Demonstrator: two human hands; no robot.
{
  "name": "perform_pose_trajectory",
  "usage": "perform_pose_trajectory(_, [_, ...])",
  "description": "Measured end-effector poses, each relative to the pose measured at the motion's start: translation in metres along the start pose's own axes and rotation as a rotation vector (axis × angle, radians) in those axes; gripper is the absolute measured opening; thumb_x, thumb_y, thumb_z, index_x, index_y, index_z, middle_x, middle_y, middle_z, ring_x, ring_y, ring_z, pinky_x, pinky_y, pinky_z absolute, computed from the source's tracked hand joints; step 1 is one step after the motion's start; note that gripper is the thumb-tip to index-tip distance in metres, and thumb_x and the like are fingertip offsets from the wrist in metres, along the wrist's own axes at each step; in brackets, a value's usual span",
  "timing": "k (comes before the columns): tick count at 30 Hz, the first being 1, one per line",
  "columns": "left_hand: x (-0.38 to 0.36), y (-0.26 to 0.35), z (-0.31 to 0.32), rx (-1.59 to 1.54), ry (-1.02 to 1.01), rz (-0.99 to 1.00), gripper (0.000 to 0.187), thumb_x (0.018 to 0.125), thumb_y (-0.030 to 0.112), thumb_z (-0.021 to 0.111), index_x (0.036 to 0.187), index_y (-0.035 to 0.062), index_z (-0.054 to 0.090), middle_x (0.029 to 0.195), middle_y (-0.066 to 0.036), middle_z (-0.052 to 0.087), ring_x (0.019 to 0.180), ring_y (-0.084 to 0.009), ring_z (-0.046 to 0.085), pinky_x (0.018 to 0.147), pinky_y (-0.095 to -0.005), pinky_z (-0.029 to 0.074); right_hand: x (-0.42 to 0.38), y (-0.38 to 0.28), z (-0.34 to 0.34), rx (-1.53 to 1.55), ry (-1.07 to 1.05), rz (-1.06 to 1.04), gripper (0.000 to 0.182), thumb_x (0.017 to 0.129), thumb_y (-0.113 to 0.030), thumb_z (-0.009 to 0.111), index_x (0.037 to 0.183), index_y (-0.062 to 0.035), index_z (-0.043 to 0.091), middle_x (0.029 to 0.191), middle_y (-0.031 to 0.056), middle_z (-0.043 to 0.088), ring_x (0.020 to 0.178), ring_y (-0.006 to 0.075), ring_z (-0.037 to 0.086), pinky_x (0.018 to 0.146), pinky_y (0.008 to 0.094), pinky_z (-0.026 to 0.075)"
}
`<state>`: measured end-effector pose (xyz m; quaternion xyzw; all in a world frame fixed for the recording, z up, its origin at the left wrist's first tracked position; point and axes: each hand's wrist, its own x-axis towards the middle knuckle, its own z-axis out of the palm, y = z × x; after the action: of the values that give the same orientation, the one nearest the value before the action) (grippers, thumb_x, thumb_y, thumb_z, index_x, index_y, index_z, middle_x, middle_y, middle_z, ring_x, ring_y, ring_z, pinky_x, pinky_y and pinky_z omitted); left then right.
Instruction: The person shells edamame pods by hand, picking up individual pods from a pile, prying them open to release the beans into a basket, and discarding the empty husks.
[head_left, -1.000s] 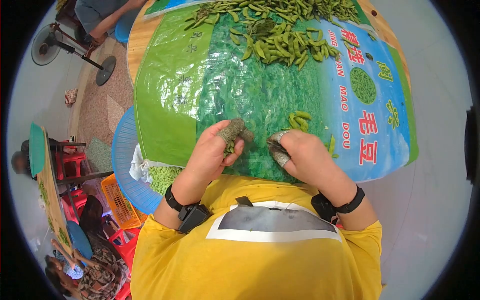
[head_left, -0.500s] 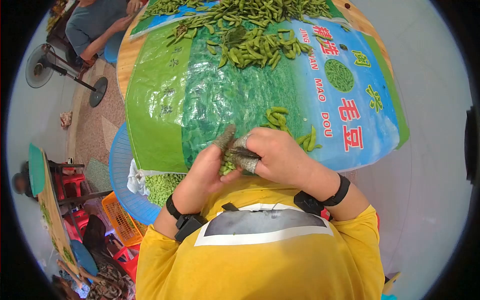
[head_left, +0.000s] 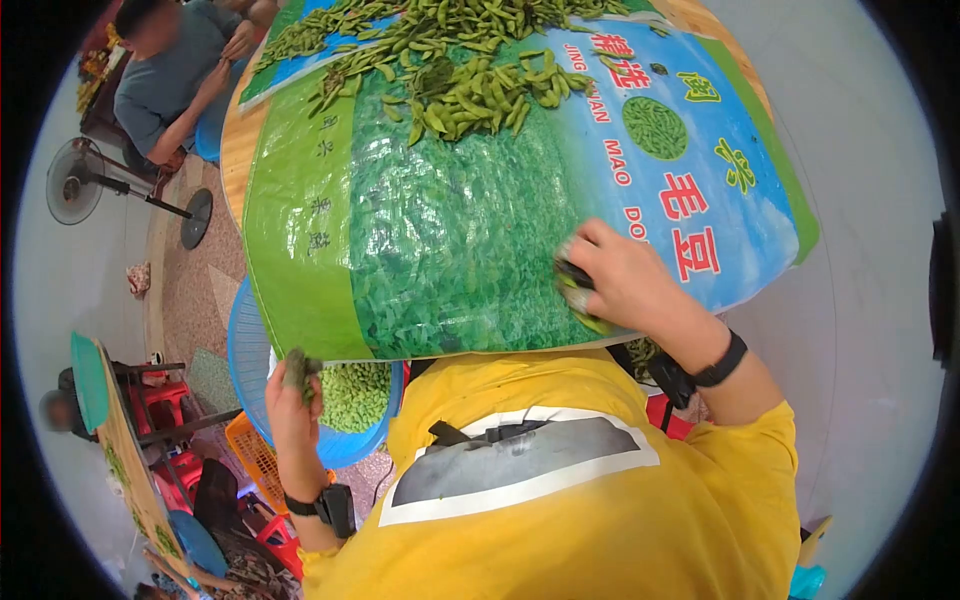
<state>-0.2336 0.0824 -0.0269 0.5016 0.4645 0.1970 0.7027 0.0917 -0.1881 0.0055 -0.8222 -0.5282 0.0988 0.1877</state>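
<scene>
My left hand (head_left: 292, 402), with grey-wrapped fingertips, is raised over the left side of the blue basket (head_left: 243, 318); its thumb and fingers are pressed together, and what they hold is hidden. Shelled green beans (head_left: 352, 396) lie in that basket. On the right, my right hand (head_left: 620, 275) is closed around green pods and something dark at the near edge of the printed sack (head_left: 450, 250). A heap of green pods (head_left: 480, 100) rests on the far part of the sack.
A wooden table (head_left: 237, 165) bears the sack. At the upper left, a person (head_left: 150, 95) sits near a standing fan (head_left: 75, 182). An orange crate (head_left: 255, 455), red stools and a second table (head_left: 135, 455) are at the lower left.
My hands have moved apart, the left toward the basket and the right to the right edge of the sack. The small group of pods near the right hand is now under or in it.
</scene>
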Motion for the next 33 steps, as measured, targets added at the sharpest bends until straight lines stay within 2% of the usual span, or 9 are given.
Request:
perform_pose_trajectory(5, [0.018,-0.064,-0.051,0.272,0.345,0.196,0.028,0.092,0.020,0.046,0.107,-0.0009,0.054,0.088,-0.007,0.060,0.067,-0.0127,0.055,0.057,-0.0222,0.044,-0.073,0.011,-0.042,-0.057,-0.108,0.276,0.025,0.068,-0.016,0.065,0.091,-0.0084,0.057,0.089,0.0116,0.054,0.080,0.0324,0.057,0.067,0.0418,0.048])
perform_pose_trajectory(10, [0.045,-0.106,-0.066,0.764,0.245,0.292,0.027,0.087,0.014,0.043,0.103,-0.0012,0.058,0.088,-0.013,0.062,0.078,-0.0239,0.058,0.068,-0.0333,0.044,-0.115,0.005,-0.065,-0.242,-0.161,0.471,0.020,0.069,-0.012,0.063,0.088,-0.0056,0.059,0.085,0.0143,0.055,0.079,0.0351,0.056,0.067,0.0430,0.046])
perform_pose_trajectory(12, [0.051,-0.104,-0.073,1.003,0.246,0.355,0.028,0.084,0.012,0.041,0.101,-0.0013,0.059,0.087,-0.017,0.063,0.083,-0.0295,0.060,0.074,-0.0388,0.044,-0.112,0.003,-0.054,-0.134,0.070,0.502,0.017,0.071,-0.010,0.062,0.087,-0.0039,0.060,0.081,0.0165,0.056,0.077,0.0367,0.056,0.066,0.0432,0.045])
perform_pose_trajectory(18, [-0.006,0.005,-0.033,1.434,0.343,0.272,0.025,0.085,0.021,0.050,0.084,-0.0023,0.058,0.081,-0.028,0.057,0.072,-0.0452,0.053,0.061,-0.0489,0.042,-0.089,-0.014,-0.040,0.190,0.111,0.330,0.021,0.074,-0.009,0.061,0.094,-0.0024,0.061,0.080,0.0167,0.059,0.075,0.0336,0.058,0.065,0.0386,0.046])
perform_pose_trajectory(19, [-0.005,0.016,-0.029,1.381,0.337,0.251,0.021,0.085,0.017,0.049,0.088,-0.0018,0.059,0.078,-0.022,0.061,0.061,-0.0369,0.058,0.055,-0.0424,0.045,-0.083,-0.019,-0.044,0.315,0.080,0.338,0.022,0.074,-0.008,0.060,0.096,-0.0023,0.060,0.082,0.0155,0.061,0.076,0.0311,0.059,0.067,0.0368,0.047])
perform_pose_trajectory(24, [0.003,0.070,0.079,0.643,-0.099,0.477,0.017,0.085,0.008,0.049,0.093,-0.0001,0.061,0.069,-0.007,0.062,0.058,-0.0097,0.056,0.052,-0.0249,0.045,-0.054,-0.018,-0.036,0.626,0.063,0.297,0.025,0.082,-0.007,0.058,0.107,-0.0028,0.057,0.088,0.0041,0.062,0.080,0.0101,0.056,0.071,0.0249,0.046])
perform_pose_trajectory(28, [0.033,0.106,0.177,0.934,-0.482,0.614,0.021,0.085,0.021,0.055,0.088,0.0006,0.060,0.066,-0.011,0.059,0.055,-0.0245,0.056,0.055,-0.0314,0.046,-0.037,-0.013,-0.029,0.691,0.077,0.256,0.025,0.085,-0.008,0.056,0.109,-0.0031,0.057,0.089,0.0039,0.062,0.081,0.0095,0.056,0.072,0.0244,0.045])
perform_pose_trajectory(32, [0.114,0.122,0.260,1.203,-0.230,1.104,0.030,0.083,0.027,0.059,0.098,0.0006,0.059,0.096,-0.020,0.060,0.088,-0.0340,0.057,0.074,-0.0402,0.045,-0.033,0.011,-0.016,0.677,0.141,0.290,0.024,0.084,-0.007,0.059,0.107,-0.0024,0.058,0.088,0.0045,0.062,0.079,0.0087,0.057,0.071,0.0234,0.046])
perform_pose_trajectory(33, [0.138,0.126,0.278,1.227,-0.153,1.096,0.040,0.083,0.034,0.057,0.106,0.0013,0.056,0.108,-0.021,0.054,0.097,-0.0367,0.052,0.081,-0.0426,0.043,-0.032,0.012,-0.017,0.790,0.161,0.367,0.024,0.082,-0.007,0.057,0.105,-0.0021,0.059,0.090,0.0139,0.063,0.082,0.0237,0.062,0.073,0.0313,0.048])
